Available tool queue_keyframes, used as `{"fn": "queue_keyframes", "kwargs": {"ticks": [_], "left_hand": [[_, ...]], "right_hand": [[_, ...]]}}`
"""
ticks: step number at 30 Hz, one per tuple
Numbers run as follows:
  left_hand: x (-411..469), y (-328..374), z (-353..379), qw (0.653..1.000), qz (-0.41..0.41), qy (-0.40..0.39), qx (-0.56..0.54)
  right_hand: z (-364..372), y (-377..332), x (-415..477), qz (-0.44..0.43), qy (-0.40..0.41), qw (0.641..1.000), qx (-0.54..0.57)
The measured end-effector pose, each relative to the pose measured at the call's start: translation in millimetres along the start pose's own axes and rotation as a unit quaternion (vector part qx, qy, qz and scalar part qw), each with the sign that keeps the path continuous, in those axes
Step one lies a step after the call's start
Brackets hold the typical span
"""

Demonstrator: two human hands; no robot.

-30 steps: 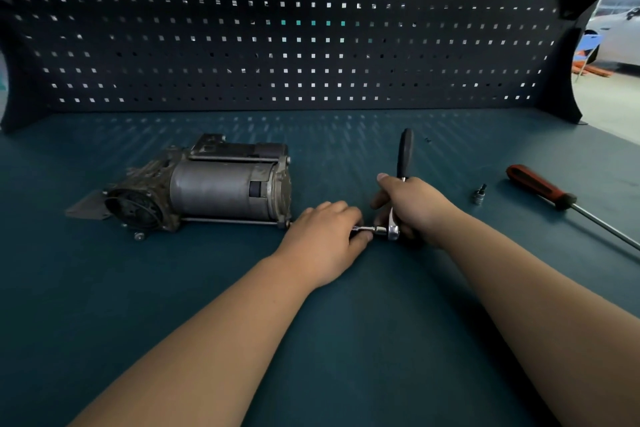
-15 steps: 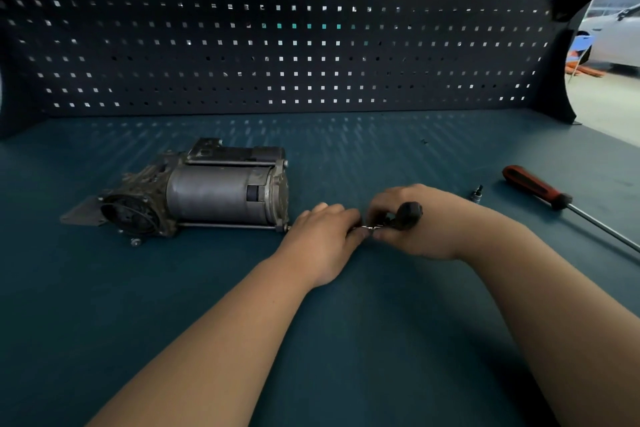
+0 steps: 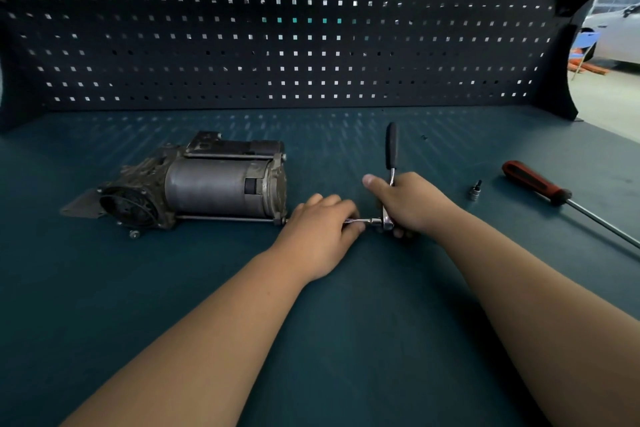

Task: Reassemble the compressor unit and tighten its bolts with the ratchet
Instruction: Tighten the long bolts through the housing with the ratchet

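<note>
Ratchet (image 3: 391,163) handle swung upright from pointing forward.

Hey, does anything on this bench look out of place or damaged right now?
Nothing looks spilled or broken. One small loose socket lies by itself on the bench between the right hand and the red-handled screwdriver; the compressor just looks grimy.

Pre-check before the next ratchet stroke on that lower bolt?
1. Right hand gripping ratchet near its head: ok.
2. Left hand steadying the extension bar: ok.
3. Extension in line with the compressor lower through-bolt: ok.
4. Socket seated on the bolt head: cannot tell, hidden by the left hand.
5. Swing path free of spare socket and screwdriver: ok.
</note>
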State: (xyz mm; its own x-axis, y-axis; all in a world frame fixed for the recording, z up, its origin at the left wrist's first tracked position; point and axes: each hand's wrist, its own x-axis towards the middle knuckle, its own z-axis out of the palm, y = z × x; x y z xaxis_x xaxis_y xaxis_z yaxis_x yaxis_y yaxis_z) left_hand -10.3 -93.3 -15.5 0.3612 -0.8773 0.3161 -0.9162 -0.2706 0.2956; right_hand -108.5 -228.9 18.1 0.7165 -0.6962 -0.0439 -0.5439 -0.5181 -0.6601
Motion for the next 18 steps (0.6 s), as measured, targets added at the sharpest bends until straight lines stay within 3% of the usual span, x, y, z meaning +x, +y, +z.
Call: {"fn": "queue_keyframes", "kwargs": {"ticks": [5, 14, 18], "left_hand": [[-0.4, 0.2, 1.0, 1.000, 0.004, 0.003, 0.002], [0.5, -1.8, 1.4, 0.999, 0.005, -0.023, 0.045], [1.3, -1.9, 0.9, 0.998, 0.001, -0.029, 0.051]], "right_hand": [[0.8, 0.3, 3.5, 0.033, -0.006, 0.999, 0.003], [-5.8, 12.3, -12.7, -0.096, 0.024, 0.992, 0.074], [-16.5, 8.3, -20.7, -0.144, -0.069, 0.978, 0.131]]}}
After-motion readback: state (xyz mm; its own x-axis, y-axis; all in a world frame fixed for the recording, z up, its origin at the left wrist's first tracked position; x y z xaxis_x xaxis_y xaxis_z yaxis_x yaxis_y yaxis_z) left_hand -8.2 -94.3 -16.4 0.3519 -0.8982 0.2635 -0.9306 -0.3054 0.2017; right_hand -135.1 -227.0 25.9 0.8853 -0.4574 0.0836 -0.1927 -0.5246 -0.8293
